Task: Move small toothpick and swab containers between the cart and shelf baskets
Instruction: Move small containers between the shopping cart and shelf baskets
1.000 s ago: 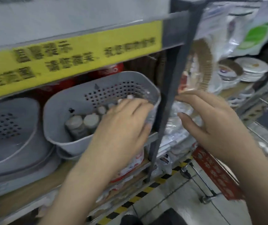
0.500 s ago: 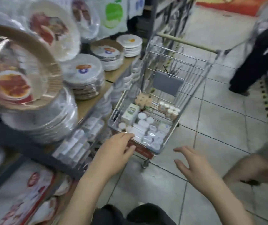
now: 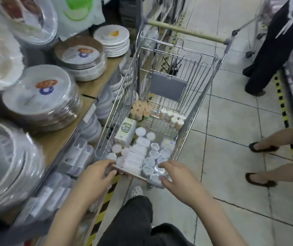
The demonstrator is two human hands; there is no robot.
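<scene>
- Head view: a wire cart (image 3: 159, 96) stands in the aisle beside a shelf (image 3: 81, 110) stacked with wrapped plates (image 3: 41, 96).
- The left hand (image 3: 96, 176) is at the cart's near left corner, fingers bent over the rim; blur hides whether its grip is clenched on the rim or only resting there, so I cannot tell.
- The right hand (image 3: 175, 176) reaches into the near right corner, its fingers curled on a small clear container (image 3: 157, 170) among the round white-lidded containers (image 3: 152, 155) on the cart floor.
- Flat white boxes (image 3: 135, 157) lie just left of those, a green and white carton (image 3: 126, 131) behind them.
- Tan-capped bottles (image 3: 173, 118) and a peach-coloured bundle (image 3: 140, 108) sit further back.
- Another person's sandalled feet (image 3: 261, 163) stand on the tiled floor (image 3: 230, 121) to the right.
</scene>
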